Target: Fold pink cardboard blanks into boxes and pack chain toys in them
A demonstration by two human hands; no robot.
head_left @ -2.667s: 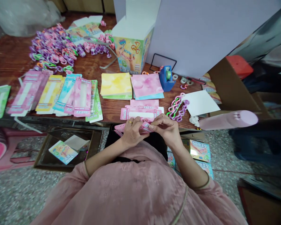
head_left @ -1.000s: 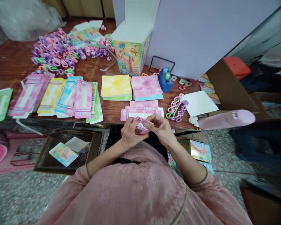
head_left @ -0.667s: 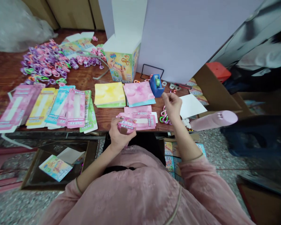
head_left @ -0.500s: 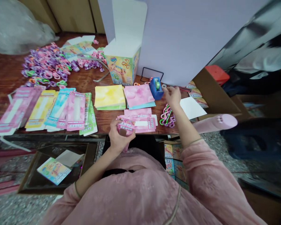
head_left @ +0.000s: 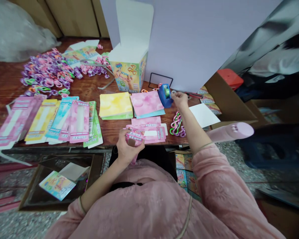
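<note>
My left hand grips a folded pink card box close to my chest, and its fingers cover part of it. Just beyond lie flat pink printed cards on the table edge. My right hand is stretched forward, its bunched fingers right beside a blue tape dispenser. A small white tape roll sits at those fingertips. I cannot tell whether those fingers pinch anything.
The wooden table holds rows of flat card packaging, yellow and pink paper stacks, a heap of plastic chain links and an open printed box. A pink cylinder juts out at the right.
My right hand has left the pink card and reached forward to the tape dispenser. My left hand keeps the card, now turned. The view has shifted slightly.
</note>
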